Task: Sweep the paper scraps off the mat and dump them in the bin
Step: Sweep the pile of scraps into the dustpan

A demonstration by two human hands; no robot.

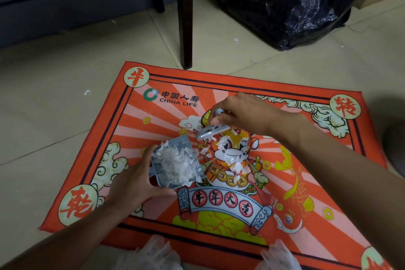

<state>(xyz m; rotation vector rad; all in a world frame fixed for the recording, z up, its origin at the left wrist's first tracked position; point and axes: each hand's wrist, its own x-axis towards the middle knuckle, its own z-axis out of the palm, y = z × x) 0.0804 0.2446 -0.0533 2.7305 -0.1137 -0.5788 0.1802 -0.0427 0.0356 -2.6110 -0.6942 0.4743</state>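
On the mat [317, 193], the left hand [133, 184] grips a small grey dustpan [175, 164], already heaped with paper scraps [230, 155] and tilted so its open edge meets those left on the centre. The right hand [241, 112] pinches a little brush [210, 131] just above them, placed to push them in. The black-bagged bin [295, 2] waits beyond the mat's far edge, within reach for dumping.

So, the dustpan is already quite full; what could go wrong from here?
1. The dustpan in the left hand is heaped and tilted, so scraps may slide back onto the mat.
2. The brush in the right hand may flick scraps onto the floor, where some already lie.
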